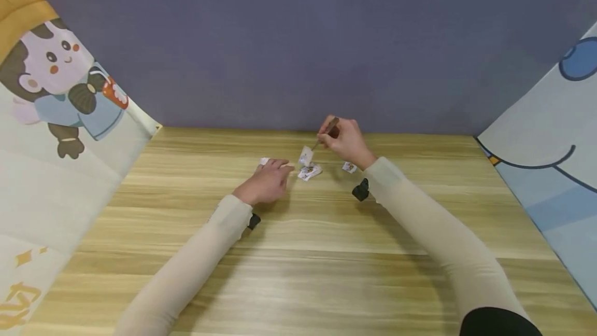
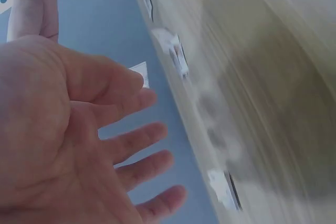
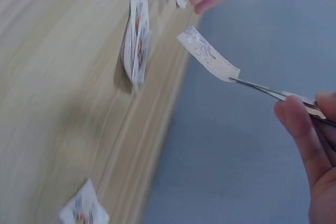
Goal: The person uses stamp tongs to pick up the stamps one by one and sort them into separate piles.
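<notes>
My right hand (image 1: 345,141) grips a pair of tweezers (image 3: 273,92) between thumb and fingers. The tweezer tips pinch one corner of a small printed stamp (image 3: 207,56) with serrated edges, held up above the table. Below it in the head view lies a small pile of stamps (image 1: 310,171). My left hand (image 1: 267,180) hovers just left of that pile, its fingers extended and loosely spread with nothing between them. In the left wrist view the held stamp (image 2: 140,73) shows partly behind the thumb.
A separate stamp (image 1: 349,167) lies to the right of the pile, under the right wrist. Another white piece (image 1: 264,161) lies behind the left hand, partly hidden. A grey-blue panel (image 1: 298,45) rises at the back edge of the wooden table (image 1: 298,274).
</notes>
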Demonstrator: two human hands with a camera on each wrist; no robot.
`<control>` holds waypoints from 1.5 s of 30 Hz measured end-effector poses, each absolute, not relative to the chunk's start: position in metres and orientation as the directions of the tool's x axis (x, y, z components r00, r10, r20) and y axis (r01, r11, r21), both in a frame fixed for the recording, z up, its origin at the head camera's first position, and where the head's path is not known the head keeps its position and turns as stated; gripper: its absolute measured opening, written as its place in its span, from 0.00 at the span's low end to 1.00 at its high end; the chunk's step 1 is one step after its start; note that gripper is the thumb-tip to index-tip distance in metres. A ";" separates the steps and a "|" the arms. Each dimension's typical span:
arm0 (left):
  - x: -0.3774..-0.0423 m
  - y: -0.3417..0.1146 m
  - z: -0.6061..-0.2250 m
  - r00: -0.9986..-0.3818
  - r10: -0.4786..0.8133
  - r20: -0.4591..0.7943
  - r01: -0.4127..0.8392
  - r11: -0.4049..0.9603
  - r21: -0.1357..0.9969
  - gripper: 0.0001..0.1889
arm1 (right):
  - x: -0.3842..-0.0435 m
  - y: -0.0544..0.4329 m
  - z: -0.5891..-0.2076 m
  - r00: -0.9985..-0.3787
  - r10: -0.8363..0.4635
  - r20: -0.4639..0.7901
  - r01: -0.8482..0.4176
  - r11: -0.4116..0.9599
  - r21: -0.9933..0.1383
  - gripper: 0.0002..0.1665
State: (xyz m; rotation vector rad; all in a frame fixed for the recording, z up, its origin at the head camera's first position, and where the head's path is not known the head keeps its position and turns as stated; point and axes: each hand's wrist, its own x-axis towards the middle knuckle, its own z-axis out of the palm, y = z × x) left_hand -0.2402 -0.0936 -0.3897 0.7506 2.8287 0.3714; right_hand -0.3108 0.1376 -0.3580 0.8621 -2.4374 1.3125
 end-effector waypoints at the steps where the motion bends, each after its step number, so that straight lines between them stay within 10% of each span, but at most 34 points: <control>1: -0.240 -0.096 -0.390 -0.855 0.503 -0.122 0.454 0.842 0.291 0.24 | -0.311 0.135 -0.360 -0.798 -0.382 0.466 -0.599 0.417 -0.684 0.06; 45: -0.229 -0.147 -0.398 -0.878 0.386 -0.283 0.322 0.913 0.249 0.26 | -0.305 0.029 -0.408 -0.823 -0.448 0.350 -0.557 0.511 -0.655 0.05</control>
